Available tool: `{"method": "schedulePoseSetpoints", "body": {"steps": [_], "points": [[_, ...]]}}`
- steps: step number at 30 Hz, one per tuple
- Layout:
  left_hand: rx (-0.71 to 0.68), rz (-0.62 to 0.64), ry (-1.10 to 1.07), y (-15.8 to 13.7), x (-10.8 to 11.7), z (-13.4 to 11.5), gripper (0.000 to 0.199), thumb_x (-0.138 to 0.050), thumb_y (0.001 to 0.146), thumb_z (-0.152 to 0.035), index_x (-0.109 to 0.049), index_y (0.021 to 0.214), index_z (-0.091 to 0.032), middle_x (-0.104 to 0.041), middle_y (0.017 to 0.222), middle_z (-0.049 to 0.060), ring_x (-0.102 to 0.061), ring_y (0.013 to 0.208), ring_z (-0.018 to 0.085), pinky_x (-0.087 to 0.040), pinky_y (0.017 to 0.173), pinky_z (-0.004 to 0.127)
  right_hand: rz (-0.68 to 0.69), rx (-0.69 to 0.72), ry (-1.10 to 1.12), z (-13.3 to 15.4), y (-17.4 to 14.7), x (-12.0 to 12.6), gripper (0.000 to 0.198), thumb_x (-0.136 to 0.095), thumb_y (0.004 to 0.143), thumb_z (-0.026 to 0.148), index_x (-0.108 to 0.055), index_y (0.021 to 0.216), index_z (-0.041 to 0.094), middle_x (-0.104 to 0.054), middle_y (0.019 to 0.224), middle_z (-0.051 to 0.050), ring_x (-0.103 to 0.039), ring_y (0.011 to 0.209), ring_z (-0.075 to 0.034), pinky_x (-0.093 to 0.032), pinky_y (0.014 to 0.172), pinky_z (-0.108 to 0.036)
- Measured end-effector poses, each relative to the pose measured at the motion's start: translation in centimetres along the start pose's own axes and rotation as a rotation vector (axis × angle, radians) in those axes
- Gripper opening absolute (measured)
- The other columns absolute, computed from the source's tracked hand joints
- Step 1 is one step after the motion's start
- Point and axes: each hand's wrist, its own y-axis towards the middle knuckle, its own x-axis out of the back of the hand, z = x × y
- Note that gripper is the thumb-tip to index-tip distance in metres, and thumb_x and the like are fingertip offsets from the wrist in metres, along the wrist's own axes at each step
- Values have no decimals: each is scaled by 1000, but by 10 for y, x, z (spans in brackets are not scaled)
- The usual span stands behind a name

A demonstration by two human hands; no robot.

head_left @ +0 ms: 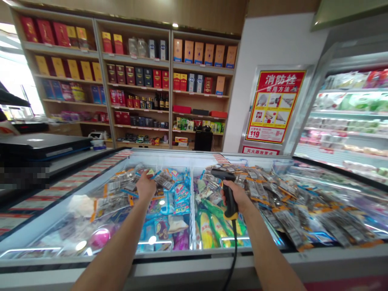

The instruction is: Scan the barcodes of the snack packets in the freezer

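My right hand (238, 195) is wrapped around the grip of a black and yellow barcode scanner (230, 202). Its head points left, and a black cable hangs from the handle over the freezer's front edge. My left hand (146, 186) reaches over the left part of the freezer, its fingers closed at the edge of a small plastic packet (150, 172) that they partly hide. Beside that hand lie silver and orange packets (117, 198) and blue ice cream packets (182, 196). Below the scanner are green and yellow corn-shaped packs (206, 226).
The chest freezer (163, 264) has a white divider (192, 210) and glass lids. Many silver-orange packets (287, 222) are piled on the right. Behind stand shelves of boxed goods (171, 95), a fire notice (275, 106) and a refrigerated display (348, 121). A black device (45, 145) sits at left.
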Motion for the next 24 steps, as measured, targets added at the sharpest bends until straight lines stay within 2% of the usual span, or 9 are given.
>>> {"method": "schedulePoseSetpoints", "body": {"steps": [4,8,11,16,19,21,24], "points": [[-62,-38,64,4,9,2,40,-45,65,-7,-53,103,-12,-57,104,14,-47,105,30,-33,89,45,-3,0,17,0,4,4,21,-50,69,37,-48,66,16,-51,47,2,-44,35,-8,-38,31,-21],[-212,-20,70,-7,-4,-15,44,-44,66,-7,-49,109,-13,-50,114,12,-35,117,26,-25,98,39,-37,7,-1,7,4,4,20,-49,70,36,-49,71,16,-51,47,3,-44,35,-8,-38,31,-21],[-328,90,73,-28,-32,-38,45,-42,68,-7,-48,111,-16,-48,117,10,-36,117,22,-26,98,36,-42,40,-42,15,4,6,20,-50,69,36,-50,71,16,-51,46,3,-44,34,-9,-38,31,-21],[-520,395,107,-77,-99,-76,46,-42,69,-6,-49,113,-17,-47,123,9,-38,116,18,-29,97,33,-67,52,-14,16,9,19,20,-48,70,35,-49,66,16,-49,44,3,-44,33,-9,-38,31,-22],[-590,547,127,-99,-132,-88,45,-44,71,-12,-47,115,-19,-41,129,9,-32,121,21,-26,97,39,-80,35,11,12,11,22,20,-49,70,36,-49,67,16,-50,44,3,-43,33,-9,-38,31,-22],[-610,623,143,-106,-145,-90,45,-47,72,-20,-46,116,-23,-39,131,6,-28,123,25,-21,97,48,-89,33,-4,10,12,22,21,-50,69,37,-49,67,17,-50,44,3,-43,32,-9,-38,30,-22],[-627,690,165,-108,-148,-86,41,-50,72,-29,-48,114,-29,-42,129,3,-27,123,27,-11,97,55,-96,43,-12,9,13,20,21,-50,69,37,-49,67,17,-51,45,3,-44,33,-9,-38,30,-22]]}}
